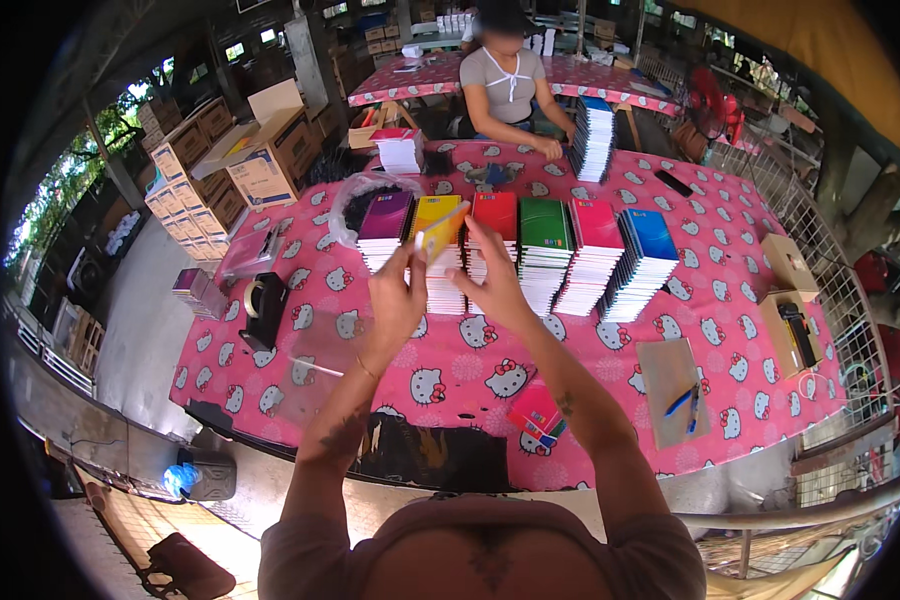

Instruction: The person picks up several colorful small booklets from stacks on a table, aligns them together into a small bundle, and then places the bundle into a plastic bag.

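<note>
A small yellow notebook (443,232) is tilted up above the stacks, its lower left end pinched in my left hand (400,292). My right hand (494,278) is close by on the right, thumb and fingers apart; whether a fingertip touches the notebook's edge I cannot tell. Beyond my hands stand stacks of spiral notebooks in a row: purple (386,220), yellow (445,285), red (494,212), green (544,225), pink (595,225) and blue (650,235). My hands partly cover the yellow and red stacks.
A pink patterned cloth (470,385) covers the table. On it lie a tape dispenser (263,312), loose notebooks (538,412), pens (682,402) on a brown board (662,360), and a phone (673,180). Across the table, a person (505,85) reaches toward a tall notebook stack (592,145). Cartons (265,160) stand left.
</note>
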Motion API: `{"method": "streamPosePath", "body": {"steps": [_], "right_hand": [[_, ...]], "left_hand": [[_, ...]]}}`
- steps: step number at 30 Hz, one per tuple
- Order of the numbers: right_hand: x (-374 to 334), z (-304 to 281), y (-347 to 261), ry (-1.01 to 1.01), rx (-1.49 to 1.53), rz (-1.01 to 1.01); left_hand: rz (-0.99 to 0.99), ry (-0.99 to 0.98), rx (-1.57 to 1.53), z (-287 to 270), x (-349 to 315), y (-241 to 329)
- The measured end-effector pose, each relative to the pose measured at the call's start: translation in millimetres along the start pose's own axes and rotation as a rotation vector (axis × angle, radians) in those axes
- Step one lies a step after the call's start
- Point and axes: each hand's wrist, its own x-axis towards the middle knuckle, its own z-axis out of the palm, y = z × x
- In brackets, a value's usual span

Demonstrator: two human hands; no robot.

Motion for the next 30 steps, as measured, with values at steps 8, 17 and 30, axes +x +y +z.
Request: {"method": "streamPosePath", "body": {"steps": [8,17,30], "right_hand": [[-76,-43,-36,-0.126,0.081,-0.055],[-140,-145,-51,0.291,0.541,0.512],[-293,-108,50,0.403,-0.557,0.813]], "left_hand": [[-0.152,-0.736,-0.754,46,-15,49],[0.568,-0.272,0.597,24,39,-70],[0.397,-1.397,0.064,97,-55,82]]}}
